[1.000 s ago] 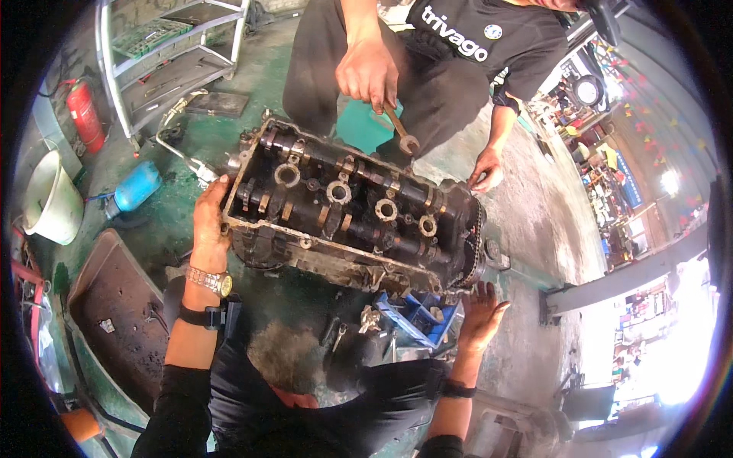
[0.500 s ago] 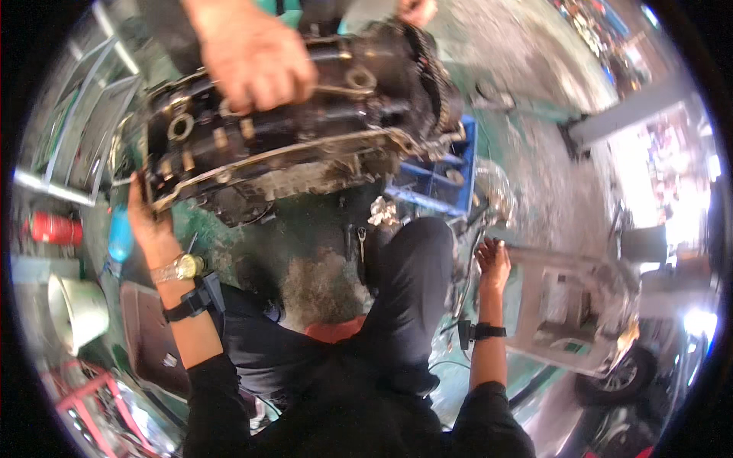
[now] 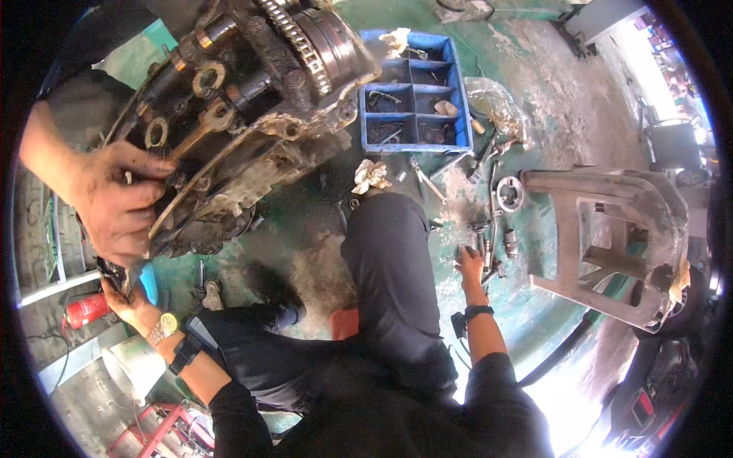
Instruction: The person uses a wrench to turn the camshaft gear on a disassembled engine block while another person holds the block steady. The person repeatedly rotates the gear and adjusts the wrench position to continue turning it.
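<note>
A greasy black engine block [image 3: 252, 179] with a metal chain [image 3: 294, 38] at its far end fills the upper left. My left hand [image 3: 130, 305] is closed around its near lower corner, the fingers partly hidden behind it. A co-worker's hand [image 3: 114, 195] holds a wrench [image 3: 195, 141] that lies across the top of the engine. On the right, my right hand [image 3: 470, 269] is low over the floor, fingers apart, beside several small metal tools and a socket-like cylinder [image 3: 510, 244]. Whether its fingertips touch one of them is unclear.
A blue compartment tray [image 3: 416, 149] with small parts stands beyond my knee. Crumpled paper [image 3: 370, 175], a wrench [image 3: 429, 183] and a metal ring [image 3: 509, 194] lie on the floor. An upturned grey plastic stool [image 3: 557, 237] is at right, a red fire extinguisher [image 3: 85, 309] at left.
My view has swung to the right, so the engine sits further left. My right hand is now over the tools on the floor. The co-worker's hand has shifted to the near end of the engine.
</note>
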A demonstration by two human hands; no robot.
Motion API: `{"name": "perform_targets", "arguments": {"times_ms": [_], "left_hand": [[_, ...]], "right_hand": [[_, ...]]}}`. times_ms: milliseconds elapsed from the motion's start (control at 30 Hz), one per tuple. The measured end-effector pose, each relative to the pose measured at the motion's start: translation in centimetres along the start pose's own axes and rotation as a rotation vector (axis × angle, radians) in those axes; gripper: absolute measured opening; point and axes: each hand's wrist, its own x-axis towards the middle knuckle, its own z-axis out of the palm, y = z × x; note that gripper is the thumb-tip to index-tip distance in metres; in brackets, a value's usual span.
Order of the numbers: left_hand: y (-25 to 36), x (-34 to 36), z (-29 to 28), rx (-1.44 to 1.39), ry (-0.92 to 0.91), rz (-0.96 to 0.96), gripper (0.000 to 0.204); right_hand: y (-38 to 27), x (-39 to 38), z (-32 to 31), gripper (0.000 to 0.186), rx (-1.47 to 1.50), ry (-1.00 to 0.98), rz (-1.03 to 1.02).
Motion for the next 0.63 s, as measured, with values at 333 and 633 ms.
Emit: {"name": "perform_targets", "arguments": {"times_ms": [333,633], "left_hand": [[0.0,-1.6,-1.9,0.069,0.018,0.011,0.038],[-0.6,-3.1,1.1,-0.199,-0.218,-0.091,0.036]], "right_hand": [[1.7,4.6,5.0,0.048,-0.788,-0.005,-0.266],[6.9,15.0,8.3,0.047,-0.831,0.022,-0.248]]}}
